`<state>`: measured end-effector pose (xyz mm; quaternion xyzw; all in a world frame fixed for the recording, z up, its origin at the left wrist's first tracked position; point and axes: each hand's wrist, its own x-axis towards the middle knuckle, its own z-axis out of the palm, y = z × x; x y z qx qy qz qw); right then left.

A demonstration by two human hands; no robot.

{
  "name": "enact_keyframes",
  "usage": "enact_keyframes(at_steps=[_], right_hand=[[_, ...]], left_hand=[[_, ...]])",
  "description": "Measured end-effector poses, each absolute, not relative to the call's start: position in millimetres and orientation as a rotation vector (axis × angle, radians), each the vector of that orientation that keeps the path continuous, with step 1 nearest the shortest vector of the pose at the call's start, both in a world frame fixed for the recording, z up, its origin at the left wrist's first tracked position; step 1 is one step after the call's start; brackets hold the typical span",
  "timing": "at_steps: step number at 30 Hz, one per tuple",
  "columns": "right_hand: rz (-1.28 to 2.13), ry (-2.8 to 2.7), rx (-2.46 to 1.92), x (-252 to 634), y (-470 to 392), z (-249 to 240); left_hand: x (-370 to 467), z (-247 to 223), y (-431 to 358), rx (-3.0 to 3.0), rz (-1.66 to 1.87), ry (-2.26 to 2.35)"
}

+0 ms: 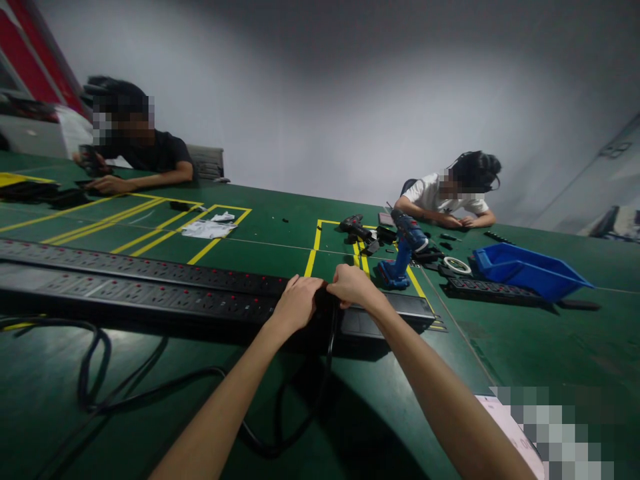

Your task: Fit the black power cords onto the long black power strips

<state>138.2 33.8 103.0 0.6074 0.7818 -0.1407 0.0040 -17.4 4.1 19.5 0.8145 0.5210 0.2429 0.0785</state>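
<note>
Two long black power strips point(235, 301) lie side by side across the green table, with rows of sockets and small red marks. My left hand point(299, 303) rests over the nearer strip toward its right end, fingers bent and pressed together; what they grip is hidden. Close beside it, my right hand point(353, 285) is closed at the upper end of a black power cable point(331, 347). That cable drops over the strip's front side and loops on the table below my forearms. The fingertips of both hands almost meet.
Beyond my right hand stands a blue cordless drill point(404, 250). Farther right are a white tape roll point(457, 265), a blue bin point(530, 270) and a shorter socket strip point(493, 291). White paper point(209, 228) lies at the back left. Two people sit across the table.
</note>
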Motion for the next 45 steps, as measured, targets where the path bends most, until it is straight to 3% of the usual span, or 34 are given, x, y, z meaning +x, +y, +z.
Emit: enact_keyframes(at_steps=[4,14,21,29,34,45], right_hand=[[-0.285,2.42,1.879,129.7,42.5,100.6],[-0.557,2.324,2.116,119.7,71.9,48.4],[-0.458,2.47,2.131,122.7,64.1,34.7],[-0.347,2.485,2.218,118.6,42.8,47.9],[-0.013,2.565,2.25,121.3,11.0,67.7],[-0.324,2.64,2.148,139.9,5.5,61.8]], left_hand=[[-18.7,18.8,5.0,2.46,0.726,1.564],[-12.5,17.8,8.3,2.42,0.724,1.662],[-13.7,18.3,9.2,2.391,0.701,1.652],[-15.2,17.7,8.9,2.481,0.681,1.624],[-16.2,20.8,5.5,2.547,0.663,1.567],[-12.8,22.6,4.2,2.513,0.69,1.564]])
